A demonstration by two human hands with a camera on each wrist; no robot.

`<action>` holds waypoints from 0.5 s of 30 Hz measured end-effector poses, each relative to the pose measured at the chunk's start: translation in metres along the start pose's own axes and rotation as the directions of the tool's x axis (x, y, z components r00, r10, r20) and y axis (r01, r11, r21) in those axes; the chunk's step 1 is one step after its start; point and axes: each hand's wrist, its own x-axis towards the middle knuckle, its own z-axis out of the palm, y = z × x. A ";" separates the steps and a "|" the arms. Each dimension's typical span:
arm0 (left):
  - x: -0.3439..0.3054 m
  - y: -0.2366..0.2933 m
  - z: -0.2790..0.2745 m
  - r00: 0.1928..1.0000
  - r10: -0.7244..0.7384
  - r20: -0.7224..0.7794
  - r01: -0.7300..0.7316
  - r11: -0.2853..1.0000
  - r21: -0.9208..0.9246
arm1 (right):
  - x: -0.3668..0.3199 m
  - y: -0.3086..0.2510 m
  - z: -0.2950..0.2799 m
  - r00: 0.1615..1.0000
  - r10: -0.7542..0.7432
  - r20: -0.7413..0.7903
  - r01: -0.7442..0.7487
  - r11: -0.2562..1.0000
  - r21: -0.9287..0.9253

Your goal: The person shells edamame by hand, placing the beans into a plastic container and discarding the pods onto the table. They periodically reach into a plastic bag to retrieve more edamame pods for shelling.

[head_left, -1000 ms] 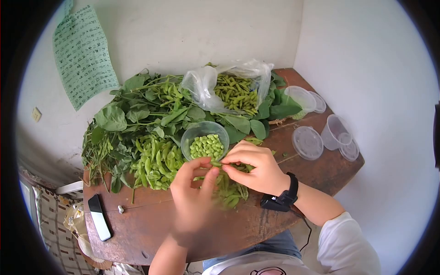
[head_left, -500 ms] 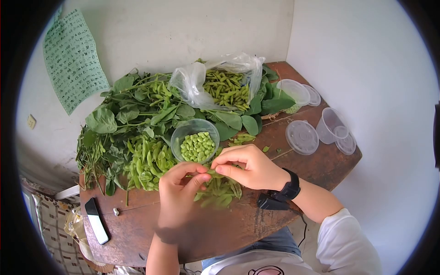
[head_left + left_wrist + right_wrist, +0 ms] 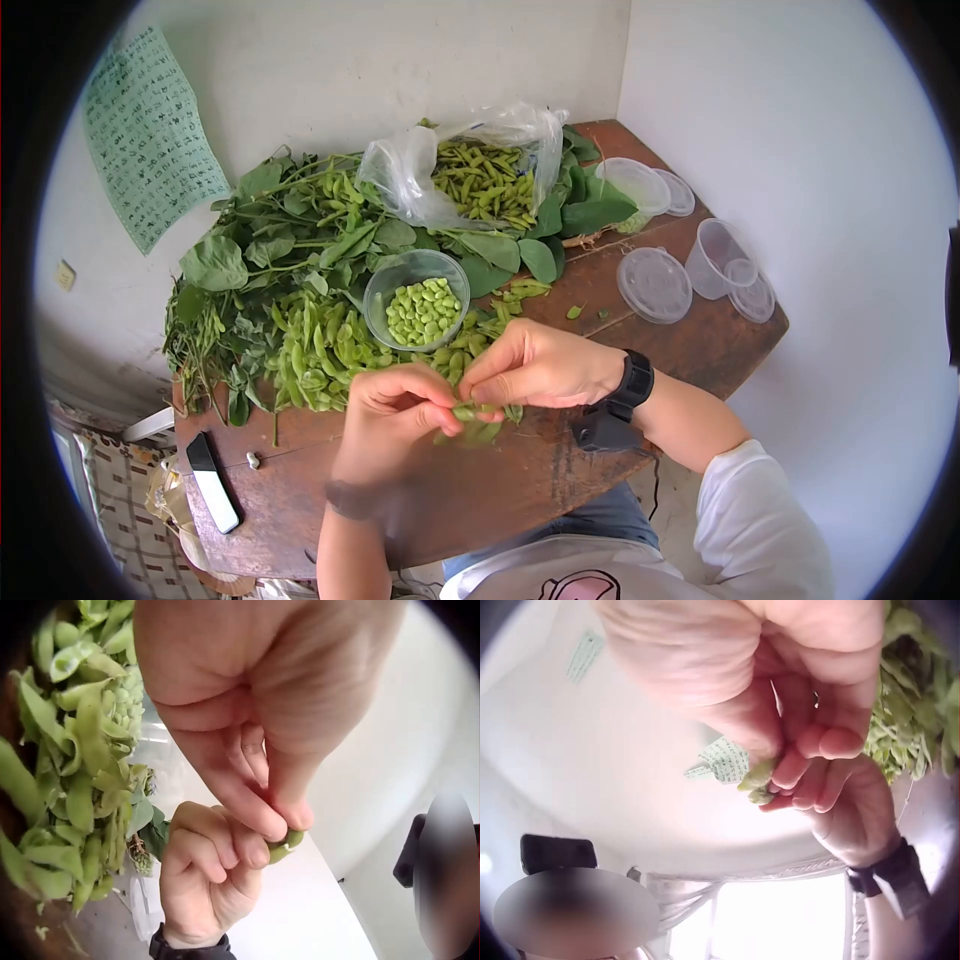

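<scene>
A green soybean pod (image 3: 285,847) is held between both hands, in front of the bowl. My left hand (image 3: 400,405) pinches it with thumb and forefinger, while my right hand (image 3: 545,368) grips its other end. In the right wrist view the pod (image 3: 757,775) shows a bulging part at the fingertips; the fingers cover much of it. Just beyond the hands stands a clear plastic bowl (image 3: 377,300) with shelled green beans (image 3: 424,312) in it. A heap of green pods (image 3: 318,350) lies left of the bowl, and more lie under the hands.
Leafy bean stalks (image 3: 290,220) cover the back of the wooden table (image 3: 500,500). Behind the bowl sits a plastic bag (image 3: 400,180) of pods. Lids (image 3: 655,286) and a clear cup (image 3: 712,262) stand at right. A phone (image 3: 212,485) lies at the left edge.
Both hands have drawn back from the bowl's rim toward the body, with a pod still between the fingertips. The head view has shifted slightly.
</scene>
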 end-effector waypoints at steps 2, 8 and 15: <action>-0.001 -0.007 -0.004 0.997 -0.026 0.074 0.032 0.996 -0.086 | 0.001 0.003 -0.001 0.987 0.108 0.120 -0.135 0.958 0.253; 0.007 0.008 0.026 0.961 0.021 -0.276 -0.014 0.999 0.028 | 0.002 -0.006 0.003 0.933 -0.288 -0.214 0.189 0.902 -0.389; 0.002 0.006 0.023 0.921 -0.082 -0.380 0.136 0.984 0.118 | 0.010 0.000 0.015 0.658 -0.748 0.090 0.354 0.202 -0.913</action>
